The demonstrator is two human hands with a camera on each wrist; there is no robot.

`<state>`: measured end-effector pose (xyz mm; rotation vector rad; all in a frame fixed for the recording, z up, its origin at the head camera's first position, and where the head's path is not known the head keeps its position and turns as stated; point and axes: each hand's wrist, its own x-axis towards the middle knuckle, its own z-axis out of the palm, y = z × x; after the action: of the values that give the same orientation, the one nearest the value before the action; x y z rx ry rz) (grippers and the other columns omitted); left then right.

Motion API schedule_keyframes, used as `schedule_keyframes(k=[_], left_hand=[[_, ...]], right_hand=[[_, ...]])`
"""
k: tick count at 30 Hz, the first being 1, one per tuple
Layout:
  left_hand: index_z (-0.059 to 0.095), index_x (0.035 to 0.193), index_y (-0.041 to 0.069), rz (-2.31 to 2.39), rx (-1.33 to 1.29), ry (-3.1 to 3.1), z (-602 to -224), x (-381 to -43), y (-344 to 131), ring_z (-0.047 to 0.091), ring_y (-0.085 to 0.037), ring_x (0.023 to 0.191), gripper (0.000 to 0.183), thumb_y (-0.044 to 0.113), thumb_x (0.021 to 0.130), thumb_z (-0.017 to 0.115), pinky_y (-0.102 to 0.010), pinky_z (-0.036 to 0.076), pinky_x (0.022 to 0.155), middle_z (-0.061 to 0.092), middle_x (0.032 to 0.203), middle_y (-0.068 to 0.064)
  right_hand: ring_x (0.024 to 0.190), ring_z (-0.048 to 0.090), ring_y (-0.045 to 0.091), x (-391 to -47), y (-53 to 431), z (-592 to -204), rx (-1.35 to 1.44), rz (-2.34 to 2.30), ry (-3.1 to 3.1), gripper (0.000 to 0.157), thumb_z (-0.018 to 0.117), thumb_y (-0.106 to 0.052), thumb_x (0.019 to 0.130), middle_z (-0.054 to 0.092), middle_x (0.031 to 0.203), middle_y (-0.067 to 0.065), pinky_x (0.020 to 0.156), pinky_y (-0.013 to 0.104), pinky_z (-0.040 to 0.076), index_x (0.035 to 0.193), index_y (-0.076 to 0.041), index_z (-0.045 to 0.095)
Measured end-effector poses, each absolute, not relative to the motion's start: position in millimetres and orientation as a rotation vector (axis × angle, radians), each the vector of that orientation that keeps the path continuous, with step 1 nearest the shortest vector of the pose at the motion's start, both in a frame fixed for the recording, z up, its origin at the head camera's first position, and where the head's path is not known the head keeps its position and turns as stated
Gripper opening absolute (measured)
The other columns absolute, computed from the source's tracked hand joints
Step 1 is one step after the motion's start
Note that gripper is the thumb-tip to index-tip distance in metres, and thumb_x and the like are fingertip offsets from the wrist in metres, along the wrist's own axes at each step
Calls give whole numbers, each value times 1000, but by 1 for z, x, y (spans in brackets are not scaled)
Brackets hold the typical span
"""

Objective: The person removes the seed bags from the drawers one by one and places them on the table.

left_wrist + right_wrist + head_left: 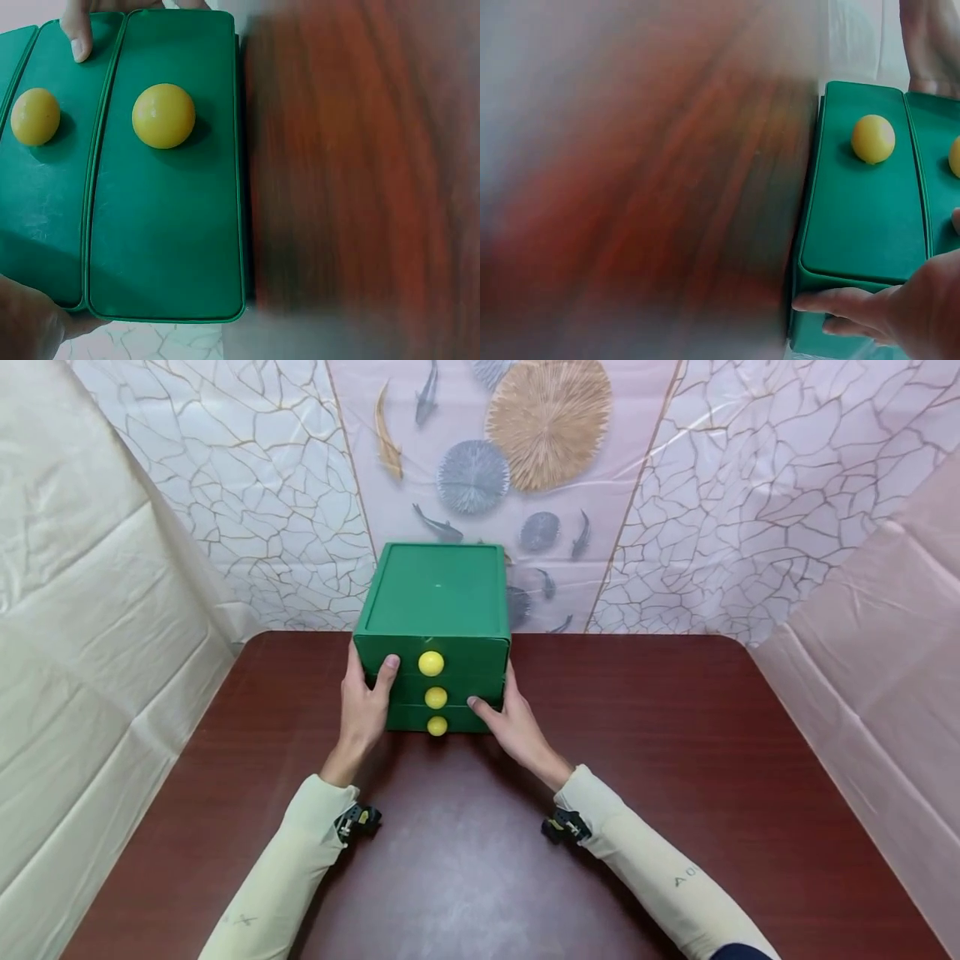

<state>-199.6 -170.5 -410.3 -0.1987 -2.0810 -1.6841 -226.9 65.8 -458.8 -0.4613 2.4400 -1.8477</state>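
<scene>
- A green three-drawer box [437,602] stands at the far middle of the dark red table [675,760], backed up close to the patterned wall sheet [712,485].
- Three yellow knobs run down its front: top knob [431,663], middle knob [436,697], bottom knob [437,726], one on each drawer.
- The left hand [363,706] clasps the box's left side, thumb [387,672] laid flat on the front just left of the top knob, and the fingers wrap round the side, out of sight.
- The right hand [510,722] holds the right side, thumb pressed on the front beside the middle knob, the other fingers curled along the side wall.
- From the right wrist view, the fingers [840,304] curl round the box's corner edge.
- From the left wrist view, the right thumb tip [79,37] rests on a drawer front, touching it.
- All three drawers sit closed, fronts flush.
- Pale sleeves [300,852] cover both forearms, which hang over the table.
</scene>
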Motion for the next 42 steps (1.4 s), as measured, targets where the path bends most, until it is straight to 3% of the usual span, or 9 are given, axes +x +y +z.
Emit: schedule_keyframes(k=[3, 8, 10, 20, 28, 33, 42], left_hand=[[26, 168, 14, -1681, -212, -2092, -414, -200, -165, 56, -36, 128, 71, 21, 107, 61, -56, 43, 110, 53, 151, -23], [24, 168, 31, -1652, -218, -2081, -439, -210, -161, 58, -29, 128, 72, 33, 107, 62, -54, 45, 108, 55, 153, -12], [24, 167, 37, -1636, -215, -2071, -445, -210, -159, 58, -26, 129, 72, 40, 106, 62, -54, 46, 108, 55, 154, -7], [22, 169, 35, -1634, -215, -2046, -444, -204, -132, 56, -24, 134, 76, 49, 104, 61, -54, 44, 111, 50, 160, -1], [19, 167, 44, -1605, -203, -2073, -443, -194, -118, 52, -18, 139, 77, 43, 103, 63, -54, 42, 112, 44, 163, 8], [19, 168, 40, -1630, -204, -2072, -440, -190, -110, 53, -20, 138, 80, 36, 104, 65, -52, 44, 111, 47, 163, 3], [22, 170, 22, -1735, -195, -2075, -408, -161, -85, 50, -26, 142, 79, 21, 104, 65, -53, 41, 115, 46, 164, -7]], right_hand=[[147, 47, 31, -216, 73, -447, -439, -1853, 2425, 92, 65, -23, 106, 39, 166, 12, 117, 55, 41, 170, -35, -1], [148, 44, 35, -209, 84, -444, -402, -1845, 2413, 93, 64, -19, 107, 37, 166, 16, 117, 57, 39, 170, -30, -2], [147, 45, 33, -211, 88, -453, -402, -1839, 2429, 93, 65, -23, 106, 38, 166, 14, 116, 57, 40, 170, -34, -2], [147, 46, 29, -198, 112, -447, -396, -1831, 2478, 90, 67, -29, 105, 41, 164, 9, 114, 57, 43, 168, -41, 4], [145, 49, 29, -186, 129, -449, -408, -1810, 2469, 84, 65, -29, 107, 43, 162, 9, 110, 58, 47, 167, -42, 9], [144, 50, 29, -183, 136, -452, -394, -1817, 2461, 81, 65, -31, 107, 44, 161, 11, 110, 57, 48, 168, -38, 13], [144, 50, 28, -182, 155, -455, -340, -1776, 2501, 76, 65, -29, 106, 45, 159, 11, 112, 56, 46, 166, -25, 18]])
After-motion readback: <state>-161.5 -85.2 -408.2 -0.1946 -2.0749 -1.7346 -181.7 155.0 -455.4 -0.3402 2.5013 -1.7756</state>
